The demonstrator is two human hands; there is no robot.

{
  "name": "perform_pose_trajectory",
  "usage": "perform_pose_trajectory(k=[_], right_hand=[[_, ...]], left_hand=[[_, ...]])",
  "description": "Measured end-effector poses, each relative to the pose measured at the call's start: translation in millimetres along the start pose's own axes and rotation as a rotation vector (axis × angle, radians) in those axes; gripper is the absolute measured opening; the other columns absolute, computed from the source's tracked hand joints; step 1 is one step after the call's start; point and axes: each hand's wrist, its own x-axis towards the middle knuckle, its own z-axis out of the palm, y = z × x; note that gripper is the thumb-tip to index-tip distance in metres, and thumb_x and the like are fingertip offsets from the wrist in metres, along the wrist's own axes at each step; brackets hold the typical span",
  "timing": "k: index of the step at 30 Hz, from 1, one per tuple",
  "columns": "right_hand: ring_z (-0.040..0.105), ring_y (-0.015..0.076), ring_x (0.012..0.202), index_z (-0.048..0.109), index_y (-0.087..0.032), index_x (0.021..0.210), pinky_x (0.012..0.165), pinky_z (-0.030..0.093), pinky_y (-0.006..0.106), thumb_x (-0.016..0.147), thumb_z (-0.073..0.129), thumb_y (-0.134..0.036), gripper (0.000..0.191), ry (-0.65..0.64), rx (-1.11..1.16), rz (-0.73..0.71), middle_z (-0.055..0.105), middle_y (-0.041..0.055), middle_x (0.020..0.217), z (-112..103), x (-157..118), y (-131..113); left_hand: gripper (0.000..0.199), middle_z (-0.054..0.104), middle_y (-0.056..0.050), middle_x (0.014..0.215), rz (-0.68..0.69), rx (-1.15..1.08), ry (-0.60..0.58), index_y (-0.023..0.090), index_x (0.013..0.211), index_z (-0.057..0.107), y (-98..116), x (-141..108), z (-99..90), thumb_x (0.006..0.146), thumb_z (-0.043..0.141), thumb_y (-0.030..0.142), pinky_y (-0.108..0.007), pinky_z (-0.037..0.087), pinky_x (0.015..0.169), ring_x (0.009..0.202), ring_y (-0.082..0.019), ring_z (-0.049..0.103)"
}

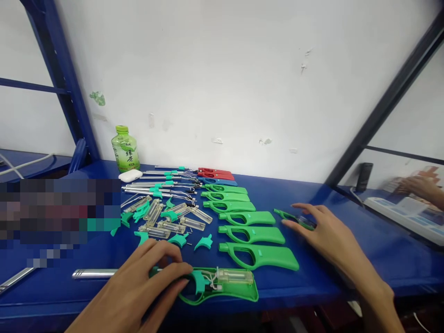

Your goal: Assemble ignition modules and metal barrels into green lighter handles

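My left hand (pixel 149 282) is closed on the near lighter half-shell (pixel 239 292), pinching it around the trigger loop. That shell holds a clear fuel tank (pixel 236 276), a teal trigger (pixel 199 281) and white wires, and a metal tube (pixel 93 274) sticks out to the left. At the right, my right hand (pixel 326 229) has thumb and fingers apart around a green part (pixel 286 214) with a dark, clear-looking middle; contact is hard to tell. Between the hands, several green half-shells (pixel 263 256) lie in a column, with red ones (pixel 217 174) and a blue one (pixel 218 181) behind.
Loose clear tanks (pixel 171 226) and teal triggers (pixel 204 242) lie left of the shells, metal tubes (pixel 149 189) behind them. A green tea bottle (pixel 125 150) and white case (pixel 130 175) stand near the wall. At far right are a power strip (pixel 405 215) and another person's hand (pixel 421 187).
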Motion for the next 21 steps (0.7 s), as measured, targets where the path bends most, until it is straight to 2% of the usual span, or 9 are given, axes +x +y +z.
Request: perform_pose_trajectory(k=[4, 6, 9, 12, 21], right_hand=[[0.077, 0.0291, 0.081, 0.084, -0.028, 0.111, 0.082, 0.062, 0.044, 0.107, 0.052, -0.067, 0.051, -0.082, 0.13, -0.101, 0.079, 0.0106, 0.104, -16, -10, -10], [0.078, 0.0276, 0.082, 0.084, -0.028, 0.108, 0.082, 0.061, 0.041, 0.11, 0.051, -0.059, 0.045, -0.142, 0.172, -0.168, 0.08, 0.0088, 0.1, -21, -16, -14], [0.08, 0.027, 0.081, 0.084, -0.029, 0.107, 0.077, 0.059, 0.038, 0.11, 0.058, -0.053, 0.036, -0.186, 0.152, -0.191, 0.082, 0.0062, 0.095, -21, -23, -18], [0.081, 0.0267, 0.078, 0.084, -0.028, 0.108, 0.072, 0.058, 0.037, 0.111, 0.061, -0.049, 0.031, -0.162, 0.123, -0.199, 0.082, 0.0056, 0.094, -16, -25, -20], [0.082, 0.0322, 0.094, 0.082, -0.026, 0.107, 0.085, 0.061, 0.045, 0.11, 0.063, -0.049, 0.031, -0.092, 0.1, -0.237, 0.085, 0.0089, 0.102, -8, -17, -21]], left_hand=[[0.012, 0.073, 0.004, 0.112, -0.05, -0.079, -0.001, 0.035, 0.12, 0.072, -1, 3, 8.8, 0.116, 0.061, 0.036, -0.013, 0.057, 0.092, 0.103, -0.009, 0.073], [0.013, 0.074, 0.005, 0.107, -0.098, -0.112, -0.02, 0.034, 0.112, 0.073, -3, 2, 11.4, 0.116, 0.062, 0.04, -0.015, 0.057, 0.09, 0.098, -0.01, 0.074], [0.021, 0.074, 0.005, 0.102, -0.185, -0.167, -0.041, 0.033, 0.102, 0.073, -6, 0, 13.5, 0.115, 0.063, 0.047, -0.016, 0.059, 0.082, 0.091, -0.012, 0.074], [0.023, 0.074, 0.005, 0.101, -0.219, -0.209, -0.051, 0.033, 0.099, 0.073, -6, 3, 15.4, 0.115, 0.063, 0.046, -0.018, 0.058, 0.08, 0.088, -0.012, 0.074], [0.038, 0.073, 0.006, 0.086, -0.202, -0.231, 0.043, 0.031, 0.091, 0.069, -1, 11, 15.4, 0.118, 0.056, 0.055, -0.017, 0.055, 0.071, 0.073, -0.011, 0.07]])
